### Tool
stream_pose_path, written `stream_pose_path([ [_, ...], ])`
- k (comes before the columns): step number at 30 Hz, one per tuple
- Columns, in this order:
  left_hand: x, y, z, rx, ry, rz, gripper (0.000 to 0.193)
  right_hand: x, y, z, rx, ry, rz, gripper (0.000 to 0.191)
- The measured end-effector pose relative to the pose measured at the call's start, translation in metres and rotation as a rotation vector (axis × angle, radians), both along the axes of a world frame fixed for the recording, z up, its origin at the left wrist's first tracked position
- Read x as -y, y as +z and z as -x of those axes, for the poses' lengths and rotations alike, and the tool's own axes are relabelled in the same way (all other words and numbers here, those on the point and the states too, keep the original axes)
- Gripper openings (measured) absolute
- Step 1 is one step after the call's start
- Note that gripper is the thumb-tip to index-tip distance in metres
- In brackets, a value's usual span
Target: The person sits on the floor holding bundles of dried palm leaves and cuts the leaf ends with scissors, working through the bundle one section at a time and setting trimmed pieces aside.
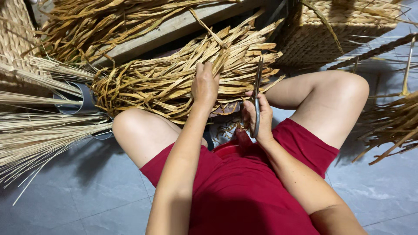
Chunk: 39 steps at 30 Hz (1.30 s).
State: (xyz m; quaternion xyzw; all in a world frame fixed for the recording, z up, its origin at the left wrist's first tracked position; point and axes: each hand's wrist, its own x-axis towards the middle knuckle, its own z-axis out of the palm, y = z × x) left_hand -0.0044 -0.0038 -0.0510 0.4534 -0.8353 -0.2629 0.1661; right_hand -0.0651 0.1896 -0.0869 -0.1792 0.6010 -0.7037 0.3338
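Note:
A thick bundle of dried, flat straw-coloured strands [174,82] lies across my knees. My left hand [205,85] rests on top of the bundle with its fingers pressed into the strands, gripping some of them. My right hand [257,117] sits just to the right, below the bundle's edge, closed around the handles of a pair of metal scissors [257,93]. The scissor blades point upward, away from me, along the strand ends. I sit on the floor in red shorts, knees apart.
A woven basket [339,30] stands at the upper right, another woven piece [15,39] at the upper left. Thin pale reeds [39,135] spread out at left beside a grey tube [85,102]. More loose strands [392,130] lie at right on grey floor tiles [87,196].

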Motion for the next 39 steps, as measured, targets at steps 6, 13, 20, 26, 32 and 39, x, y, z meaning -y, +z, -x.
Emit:
stream_pose_path([
  [6, 0.002, 0.005, -0.013, -0.148, -0.042, 0.156, 0.029, 0.001, 0.002, 0.001, 0.011, -0.006, 0.035, 0.027],
  [13, -0.017, 0.042, -0.053, -0.370, -0.043, -0.210, 0.018, -0.002, 0.018, -0.005, -0.197, 0.064, -0.061, 0.039],
  [20, -0.044, 0.069, -0.083, -0.407, -0.043, -0.408, 0.020, 0.004, 0.037, -0.016, -0.348, 0.131, -0.157, 0.056],
  [26, -0.064, 0.071, -0.087, -0.364, -0.132, -0.214, 0.017, 0.009, 0.044, -0.021, -0.460, 0.078, -0.144, 0.054],
  [32, -0.079, 0.071, -0.076, -0.301, -0.215, -0.041, 0.023, 0.001, 0.033, -0.023, -0.311, 0.019, -0.040, 0.044],
  [39, -0.086, 0.070, -0.068, -0.238, -0.255, 0.210, 0.030, -0.009, 0.019, -0.018, -0.239, -0.024, 0.020, 0.029],
])
